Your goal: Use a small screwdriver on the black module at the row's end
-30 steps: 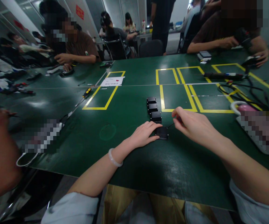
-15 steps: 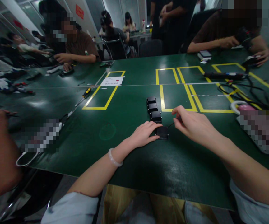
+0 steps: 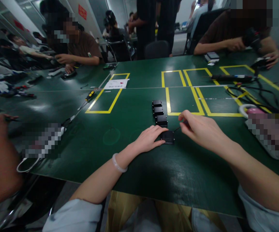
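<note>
A small black rectangular block (image 3: pixel 168 137) with small pins or screws at its corners lies on the green table. My left hand (image 3: pixel 150 138), a pale bracelet on its wrist, is closed on the block's left side with thumb and fingers. My right hand (image 3: pixel 194 125) pinches a thin dark rod-like tool (image 3: pixel 177 129), whose tip meets the block's upper right corner. Most of that tool is hidden in the fingers. Just beyond my left hand, similar black blocks (image 3: pixel 158 110) stand in a row.
Yellow tape (image 3: pixel 168 103) marks rectangles on the table (image 3: pixel 139 167). A yellow-black screwdriver (image 3: pixel 90 95) and a paper label (image 3: pixel 117 84) lie left of centre. Black cables (image 3: pixel 248 93) and a pink-and-white object (image 3: pixel 257 111) are at right. Co-workers sit opposite and at left.
My hands, the block and the thin tool look unmoved. In the background, the standing people have shifted left.
</note>
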The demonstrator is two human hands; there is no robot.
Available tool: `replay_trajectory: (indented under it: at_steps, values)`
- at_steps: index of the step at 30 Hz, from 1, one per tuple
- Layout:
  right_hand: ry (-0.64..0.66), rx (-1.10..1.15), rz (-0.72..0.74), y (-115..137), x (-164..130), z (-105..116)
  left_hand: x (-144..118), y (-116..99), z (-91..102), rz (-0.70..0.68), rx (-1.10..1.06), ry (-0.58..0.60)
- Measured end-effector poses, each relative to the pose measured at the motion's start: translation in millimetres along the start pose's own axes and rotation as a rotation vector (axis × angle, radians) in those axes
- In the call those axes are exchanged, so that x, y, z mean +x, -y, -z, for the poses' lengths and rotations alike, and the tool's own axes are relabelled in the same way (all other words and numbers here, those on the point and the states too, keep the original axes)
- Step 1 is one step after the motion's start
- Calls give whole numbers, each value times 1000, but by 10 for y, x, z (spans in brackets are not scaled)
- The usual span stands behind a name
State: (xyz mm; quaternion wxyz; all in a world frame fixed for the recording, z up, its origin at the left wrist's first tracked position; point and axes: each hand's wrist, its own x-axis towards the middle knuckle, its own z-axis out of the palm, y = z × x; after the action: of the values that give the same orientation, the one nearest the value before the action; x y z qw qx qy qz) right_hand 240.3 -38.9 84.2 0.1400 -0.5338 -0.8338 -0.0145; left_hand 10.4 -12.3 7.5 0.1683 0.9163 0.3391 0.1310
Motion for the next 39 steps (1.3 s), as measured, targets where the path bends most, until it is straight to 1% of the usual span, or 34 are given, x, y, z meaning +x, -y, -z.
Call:
replay_trajectory:
  at_steps: [7, 14, 22, 30, 39]
  values:
    - [31, -85, -8, -14, 12, 3, 4, 1, 0, -3, 2, 6]
    - [1, -7, -9, 8, 6, -9, 3, 6, -10, 7, 0, 2]
    - [34, -36, 4, -10, 12, -5, 3, 2, -4, -3, 3, 1]
    - [23, 26, 25, 24, 0, 21, 0, 6, -2, -6, 4, 0]
    - [41, -16, 39, 7, 12, 17, 1, 13, -13, -12, 8, 0]
